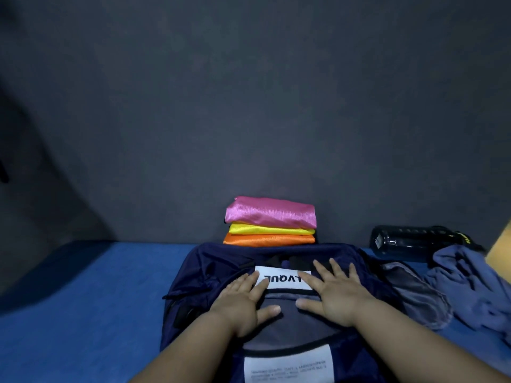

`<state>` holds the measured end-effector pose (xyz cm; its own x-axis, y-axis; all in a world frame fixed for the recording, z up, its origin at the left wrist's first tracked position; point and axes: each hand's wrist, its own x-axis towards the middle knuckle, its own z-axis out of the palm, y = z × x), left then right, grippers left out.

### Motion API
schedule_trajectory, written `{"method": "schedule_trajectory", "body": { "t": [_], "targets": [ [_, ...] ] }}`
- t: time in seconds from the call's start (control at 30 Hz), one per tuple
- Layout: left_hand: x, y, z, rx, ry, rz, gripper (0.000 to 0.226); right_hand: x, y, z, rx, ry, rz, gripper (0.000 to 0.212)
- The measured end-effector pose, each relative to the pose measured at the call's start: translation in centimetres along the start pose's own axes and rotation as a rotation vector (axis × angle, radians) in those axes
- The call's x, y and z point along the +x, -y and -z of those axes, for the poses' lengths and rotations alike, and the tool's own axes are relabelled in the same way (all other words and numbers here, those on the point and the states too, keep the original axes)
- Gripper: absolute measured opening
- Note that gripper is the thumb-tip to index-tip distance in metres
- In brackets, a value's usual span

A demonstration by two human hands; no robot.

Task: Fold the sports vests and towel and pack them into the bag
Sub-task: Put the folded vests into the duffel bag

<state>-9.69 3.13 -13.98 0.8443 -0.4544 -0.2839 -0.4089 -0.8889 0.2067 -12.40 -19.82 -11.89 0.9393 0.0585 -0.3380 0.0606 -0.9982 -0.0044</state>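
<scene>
A navy bag [210, 269] lies on the blue surface in front of me, a white label with black letters on its top. My left hand [243, 299] and my right hand [331, 294] both rest flat on the bag, fingers spread, on either side of the label. Behind the bag stands a neat stack of three folded sports vests: pink [271, 212] on top, yellow [271, 230] in the middle, orange [268, 240] at the bottom. A crumpled blue-grey towel [475, 283] lies unfolded to the right of the bag.
A dark water bottle [409, 241] lies on its side at the back right, behind the towel. A grey mesh flap [414, 294] spreads from the bag's right side. A dark wall [249, 106] rises right behind the stack. Blue surface [83, 313] stretches to the left.
</scene>
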Motion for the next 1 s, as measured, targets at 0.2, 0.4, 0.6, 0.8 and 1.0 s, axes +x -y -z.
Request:
{"method": "schedule_trajectory", "body": {
  "t": [0.2, 0.4, 0.6, 0.8, 1.0],
  "targets": [
    [-0.5, -2.4, 2.8, -0.058, -0.328, 0.068, 0.056, -1.2, 1.8, 3.6, 0.057, -0.27, -0.026, 0.083],
    [1.0, -2.4, 7.0, -0.317, -0.424, 0.301, 0.056, 1.1, 0.5, 7.1, 0.582, -0.436, -0.211, 0.041],
    [4.4, -0.1, 10.9, -0.942, -0.443, 0.453, 0.069, 6.0, -0.7, 8.8, 1.378, -0.309, -0.313, 0.033],
    [8.1, 1.8, 12.2, -1.173, -0.487, 0.619, 0.087, 8.0, -0.7, 10.7, 1.581, -0.135, -0.472, 0.04],
    [11.1, 4.0, 12.0, -1.269, -0.525, 0.531, 0.083, 9.3, -1.0, 11.2, 1.678, -0.06, -0.522, 0.04]
  ]
}}
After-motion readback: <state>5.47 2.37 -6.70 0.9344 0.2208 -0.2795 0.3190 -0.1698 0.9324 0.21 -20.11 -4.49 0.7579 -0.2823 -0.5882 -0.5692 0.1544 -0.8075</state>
